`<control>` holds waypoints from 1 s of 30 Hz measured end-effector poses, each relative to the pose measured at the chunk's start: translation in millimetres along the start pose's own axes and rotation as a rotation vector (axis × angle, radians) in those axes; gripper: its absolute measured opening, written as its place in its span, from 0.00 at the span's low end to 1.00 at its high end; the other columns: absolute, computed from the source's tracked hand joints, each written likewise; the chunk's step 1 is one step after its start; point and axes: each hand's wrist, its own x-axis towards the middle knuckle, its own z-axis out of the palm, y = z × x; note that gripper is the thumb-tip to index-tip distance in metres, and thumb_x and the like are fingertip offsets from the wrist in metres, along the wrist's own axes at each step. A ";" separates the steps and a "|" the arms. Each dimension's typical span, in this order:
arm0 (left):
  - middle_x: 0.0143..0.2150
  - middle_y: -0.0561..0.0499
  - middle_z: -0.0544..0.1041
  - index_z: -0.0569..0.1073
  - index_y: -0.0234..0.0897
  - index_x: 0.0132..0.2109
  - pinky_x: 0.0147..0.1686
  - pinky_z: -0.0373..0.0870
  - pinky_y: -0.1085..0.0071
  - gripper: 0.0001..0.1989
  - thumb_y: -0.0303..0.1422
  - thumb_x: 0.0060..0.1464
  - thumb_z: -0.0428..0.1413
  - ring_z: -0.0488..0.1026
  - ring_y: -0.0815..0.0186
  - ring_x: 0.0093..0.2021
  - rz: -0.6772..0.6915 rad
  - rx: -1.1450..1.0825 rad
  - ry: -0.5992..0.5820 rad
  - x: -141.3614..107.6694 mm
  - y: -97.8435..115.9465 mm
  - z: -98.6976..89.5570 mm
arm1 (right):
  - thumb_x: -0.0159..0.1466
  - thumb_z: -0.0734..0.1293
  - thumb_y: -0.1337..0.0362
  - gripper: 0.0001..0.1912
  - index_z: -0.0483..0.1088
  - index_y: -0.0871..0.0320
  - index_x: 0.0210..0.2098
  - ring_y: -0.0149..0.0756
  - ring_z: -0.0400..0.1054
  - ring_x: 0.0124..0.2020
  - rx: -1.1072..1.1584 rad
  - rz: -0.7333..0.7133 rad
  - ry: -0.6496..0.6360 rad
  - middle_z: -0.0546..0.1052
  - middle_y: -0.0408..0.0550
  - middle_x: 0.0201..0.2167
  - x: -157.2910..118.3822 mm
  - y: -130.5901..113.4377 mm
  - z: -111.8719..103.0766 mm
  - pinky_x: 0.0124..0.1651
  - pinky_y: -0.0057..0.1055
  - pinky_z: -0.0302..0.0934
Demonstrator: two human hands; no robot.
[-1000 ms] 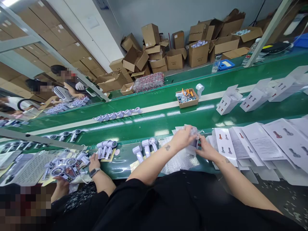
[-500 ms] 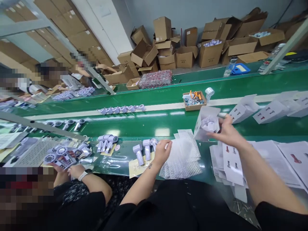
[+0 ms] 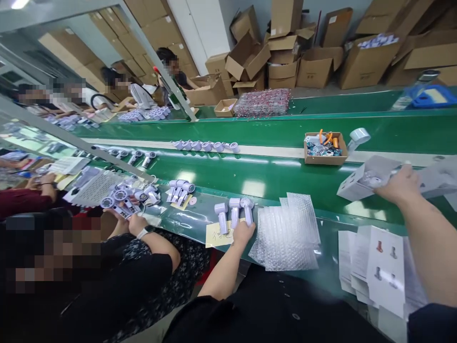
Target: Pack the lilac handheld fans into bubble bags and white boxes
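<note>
My left hand [image 3: 244, 232] is closed around the handle of a pale lilac handheld fan [image 3: 247, 205], at the right end of a small row. Two more handheld fans [image 3: 228, 214] lie just left of it, partly over a yellow paper with handwriting [image 3: 214, 234]. At the right, my right hand [image 3: 402, 185] grips the open end of a white box [image 3: 360, 177] on the green belt; something clear or pale shows inside it. Stacked bubble wrap bags [image 3: 287, 233] lie between my arms.
Flat printed white boxes [image 3: 385, 267] are piled near my right forearm. Beyond stands a small carton of parts [image 3: 324, 150], with a fan [image 3: 358, 138] beside it. A row of fans [image 3: 205, 146] lies along the belt. To my left, a co-worker's hands [image 3: 134, 221] handle fans.
My left hand has moved from the bubble wrap to a handheld fan and closed on it. My right hand has carried the white box rightward onto the belt. The view has shifted left.
</note>
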 end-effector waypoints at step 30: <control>0.33 0.50 0.74 0.73 0.35 0.36 0.40 0.65 0.72 0.10 0.23 0.52 0.47 0.70 0.66 0.38 1.094 0.024 -0.403 -50.0 107.1 74.4 | 0.50 0.71 0.64 0.22 0.64 0.53 0.44 0.37 0.70 0.31 1.035 0.767 -0.416 0.72 0.43 0.29 -265.2 -42.4 70.8 0.28 0.31 0.67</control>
